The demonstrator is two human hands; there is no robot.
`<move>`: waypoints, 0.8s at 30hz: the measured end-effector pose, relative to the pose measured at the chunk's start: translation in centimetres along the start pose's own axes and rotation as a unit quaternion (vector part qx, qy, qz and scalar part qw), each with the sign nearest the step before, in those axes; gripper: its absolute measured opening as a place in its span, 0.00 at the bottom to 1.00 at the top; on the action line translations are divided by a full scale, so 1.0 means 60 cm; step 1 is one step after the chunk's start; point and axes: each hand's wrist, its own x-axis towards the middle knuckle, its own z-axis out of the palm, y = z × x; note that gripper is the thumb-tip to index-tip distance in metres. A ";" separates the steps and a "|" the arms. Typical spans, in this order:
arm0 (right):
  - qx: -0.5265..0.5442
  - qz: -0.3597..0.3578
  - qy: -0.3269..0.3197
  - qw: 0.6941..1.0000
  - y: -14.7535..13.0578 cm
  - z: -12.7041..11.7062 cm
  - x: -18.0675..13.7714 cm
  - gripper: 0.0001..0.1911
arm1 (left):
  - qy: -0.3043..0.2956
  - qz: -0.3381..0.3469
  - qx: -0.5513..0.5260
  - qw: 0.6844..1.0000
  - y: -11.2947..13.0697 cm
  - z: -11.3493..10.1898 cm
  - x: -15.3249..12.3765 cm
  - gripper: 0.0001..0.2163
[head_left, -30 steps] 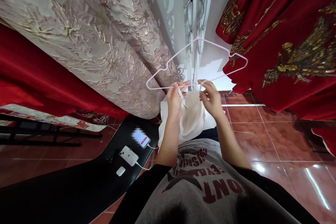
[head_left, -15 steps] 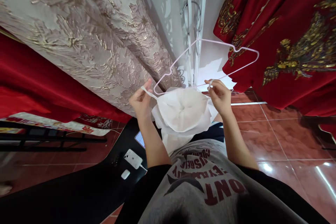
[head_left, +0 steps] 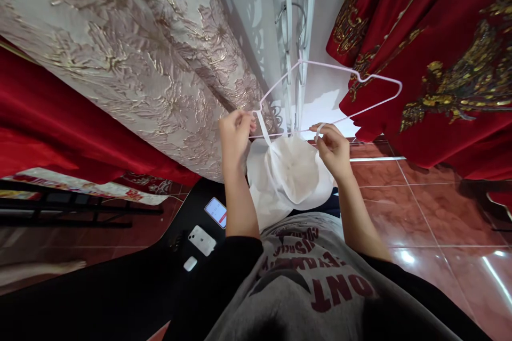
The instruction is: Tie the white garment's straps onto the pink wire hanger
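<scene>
A pink clothes hanger point(head_left: 330, 65) hangs in front of me. Below it is a white garment point(head_left: 298, 168) with thin straps and a gathered, cup-like top. One white strap point(head_left: 263, 127) passes over the notch in the hanger's left shoulder. My left hand point(head_left: 236, 136) is closed around the hanger's left end beside that strap, hiding the tip. To the right, my right hand point(head_left: 334, 150) pinches the other white strap point(head_left: 319, 132), just in front of the hanger's lower bar. Some of the garment's lower part rests near my lap.
A cream floral fabric point(head_left: 160, 48) hangs at left, and red embroidered garments point(head_left: 448, 80) hang at right. Behind the hanger stands a white metal rack point(head_left: 308, 21). On a black surface point(head_left: 120, 282) lie a phone point(head_left: 202, 240), a lit phone point(head_left: 216, 212) and a white case point(head_left: 190, 264). Someone's bare leg point(head_left: 40, 272) shows at far left.
My left hand has moved right and up, and the left strap now lies over the hanger's notch. The garment's top has shifted right. My right hand has barely moved.
</scene>
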 end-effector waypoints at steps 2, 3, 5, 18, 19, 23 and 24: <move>-0.004 -0.007 0.001 1.000 -0.002 0.001 0.002 0.13 | 0.054 -0.048 -0.102 0.992 -0.039 0.007 -0.025 0.06; -0.007 -0.012 0.000 1.000 -0.002 0.002 0.003 0.13 | 0.082 -0.071 -0.157 0.982 -0.055 0.015 -0.038 0.09; -0.018 -0.020 -0.001 1.000 -0.004 0.006 0.003 0.12 | 0.101 -0.107 -0.256 0.955 -0.079 0.036 -0.062 0.17; -0.073 -0.118 0.292 0.946 0.023 -0.112 0.030 0.25 | 0.129 -0.032 -0.301 0.944 -0.066 0.025 -0.069 0.27; -0.080 -0.123 0.276 0.950 0.021 -0.129 0.044 0.23 | 0.126 -0.031 -0.300 0.945 -0.064 0.022 -0.069 0.27; -0.114 -0.088 0.151 0.978 -0.013 -0.158 0.100 0.15 | 0.122 -0.037 -0.311 0.942 -0.058 0.020 -0.073 0.26; -0.120 -0.076 0.125 0.982 -0.027 -0.158 0.112 0.12 | 0.124 -0.041 -0.310 0.942 -0.057 0.021 -0.073 0.25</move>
